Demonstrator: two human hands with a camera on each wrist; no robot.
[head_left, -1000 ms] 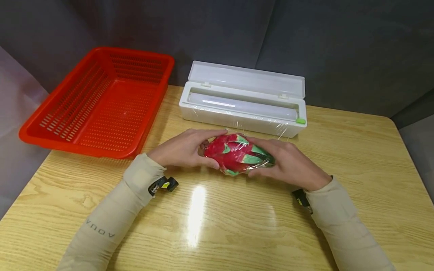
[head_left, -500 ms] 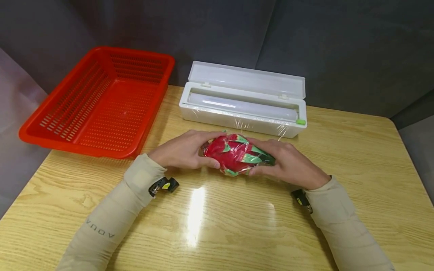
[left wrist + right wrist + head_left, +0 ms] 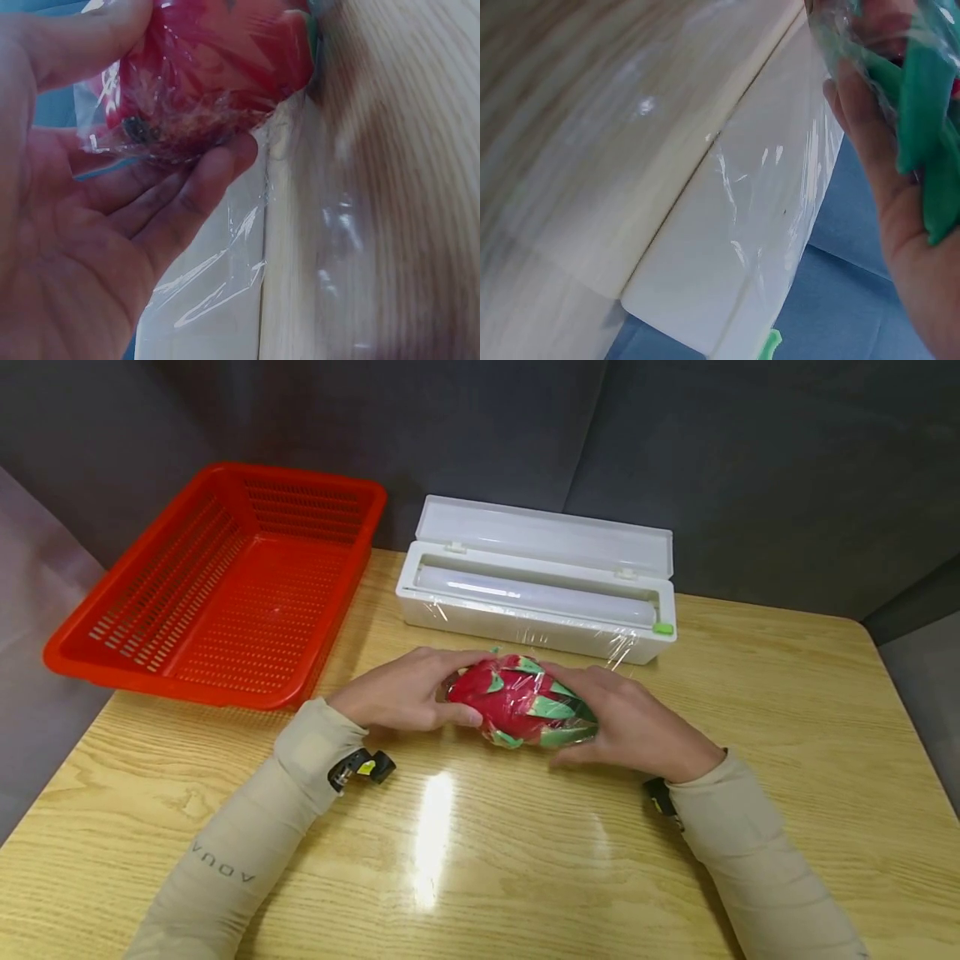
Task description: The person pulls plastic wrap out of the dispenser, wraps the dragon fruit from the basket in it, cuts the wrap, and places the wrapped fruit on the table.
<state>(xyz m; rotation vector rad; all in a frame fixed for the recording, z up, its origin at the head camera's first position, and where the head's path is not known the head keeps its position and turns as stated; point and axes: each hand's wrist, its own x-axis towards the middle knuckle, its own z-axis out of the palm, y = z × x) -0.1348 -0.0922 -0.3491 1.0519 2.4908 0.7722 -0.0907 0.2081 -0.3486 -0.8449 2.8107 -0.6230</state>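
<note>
A red dragon fruit with green scales lies sideways in clear plastic film between both hands. My left hand grips its left end, thumb on the near side and fingers round the far side. In the left wrist view that end of the fruit shows crumpled film over it. My right hand holds the green-tipped right end, fingers over the far side and thumb low at the near side. Cling film stretches from the fruit to the white dispenser box behind it.
The dispenser's lid stands raised at the back, with a film roll inside and a green slider at its right front edge. A red slotted basket sits at the left. All rest on a wooden table before a dark curtain.
The right hand has shifted slightly left, its thumb lower on the near side. The fruit has moved a little left and turned slightly, showing more of a green scale near the right thumb.
</note>
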